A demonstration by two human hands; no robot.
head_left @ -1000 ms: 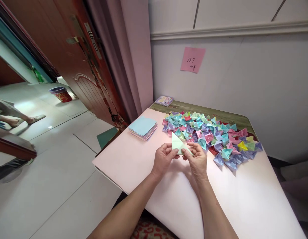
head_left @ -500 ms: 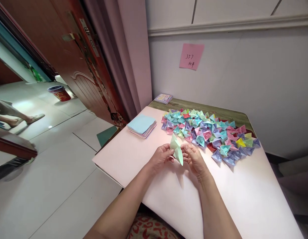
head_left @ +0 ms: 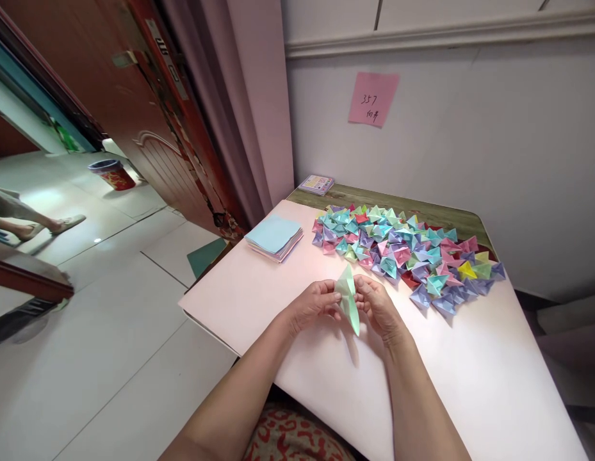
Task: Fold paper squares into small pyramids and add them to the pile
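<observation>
A pale green folded paper piece (head_left: 349,301) is pinched between my two hands just above the pink table sheet (head_left: 259,294). My left hand (head_left: 312,306) grips its left side with fingers curled. On its right side my right hand (head_left: 378,306) is closed too. The paper stands on edge, one point up and one point down towards me. Just beyond my hands lies a spread of several folded paper shapes (head_left: 403,253) in blue, pink, purple and green.
A stack of square paper sheets (head_left: 274,237), light blue on top, lies at the table's left. A small paper pack (head_left: 316,184) sits at the back corner. A pink note (head_left: 373,97) hangs on the wall. A person's foot (head_left: 61,224) shows on the floor far left.
The green paper has turned from a flat triangle to an edge-on folded shape between my fingers, and my hands have drawn a little closer together.
</observation>
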